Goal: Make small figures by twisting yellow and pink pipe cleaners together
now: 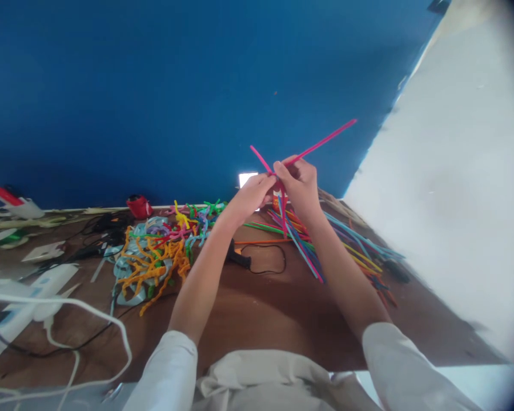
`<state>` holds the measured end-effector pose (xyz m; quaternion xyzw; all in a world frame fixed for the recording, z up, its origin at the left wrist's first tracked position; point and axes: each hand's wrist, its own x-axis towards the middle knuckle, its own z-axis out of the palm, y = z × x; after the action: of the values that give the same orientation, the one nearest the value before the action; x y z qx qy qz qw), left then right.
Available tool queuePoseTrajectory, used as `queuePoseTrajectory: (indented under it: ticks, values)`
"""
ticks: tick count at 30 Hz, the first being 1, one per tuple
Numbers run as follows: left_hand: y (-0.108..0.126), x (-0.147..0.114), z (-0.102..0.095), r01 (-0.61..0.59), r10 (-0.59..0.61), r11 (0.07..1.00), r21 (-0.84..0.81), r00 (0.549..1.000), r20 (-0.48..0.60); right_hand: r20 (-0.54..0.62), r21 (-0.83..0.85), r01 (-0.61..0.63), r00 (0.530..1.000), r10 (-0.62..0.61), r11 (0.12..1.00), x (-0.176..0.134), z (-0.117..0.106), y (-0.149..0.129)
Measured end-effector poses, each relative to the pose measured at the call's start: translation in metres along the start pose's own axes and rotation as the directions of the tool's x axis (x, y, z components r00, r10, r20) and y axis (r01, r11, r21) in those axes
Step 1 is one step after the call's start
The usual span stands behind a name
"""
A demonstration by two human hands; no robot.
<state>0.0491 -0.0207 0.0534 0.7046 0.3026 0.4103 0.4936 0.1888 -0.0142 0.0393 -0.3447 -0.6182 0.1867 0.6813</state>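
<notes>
Two bare hands meet at the pink pipe cleaner [321, 142], which we take as our landmark. The left hand [252, 197] pinches it between thumb and fingers at the place where its strands meet; the right hand [300, 180] pinches it just beside, the two sets of fingertips almost touching. We count three free ends. The longest slants up and away to the right, past the right hand, which is the nearer to it; a short one rises toward the upper left, above the left hand; a third hangs down between the wrists. Whether this is one strand or several, we cannot tell.

Just below the meeting place of the pink pipe cleaner we see a small bottle [277, 200], partly hidden. Below it and to its right, loose pipe cleaners [304, 250] in many colours spread past the right forearm. Below and slightly left lies a black tool [240, 260] with a cord. Farther left we find a heap of twisted pieces [156, 265], largely orange, and, farthest left, a white power strip [53, 282]. All these rest on the brown table [257, 319].
</notes>
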Motion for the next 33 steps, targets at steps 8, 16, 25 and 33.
queuePoseTrajectory:
  ticks: [8,16,25,33]
  values:
    - [-0.004,0.002,-0.007,-0.03,0.029,0.978,0.208,1.0,0.006,0.024,-0.093,-0.008,1.0,0.01,0.996,0.0,0.001,0.003]
    - [0.002,-0.002,-0.011,-0.106,0.09,0.918,0.381,0.994,0.06,-0.092,-0.244,0.071,0.991,-0.096,0.967,-0.002,0.005,0.003]
    - [-0.007,0.004,-0.009,-0.037,0.035,0.975,0.22,0.999,0.013,0.072,-0.03,-0.037,0.997,0.039,0.999,0.0,-0.001,0.001]
    - [-0.008,0.005,-0.016,-0.085,0.109,0.976,0.199,0.987,-0.114,0.224,-0.009,-0.075,0.972,0.075,0.997,0.001,-0.007,-0.01]
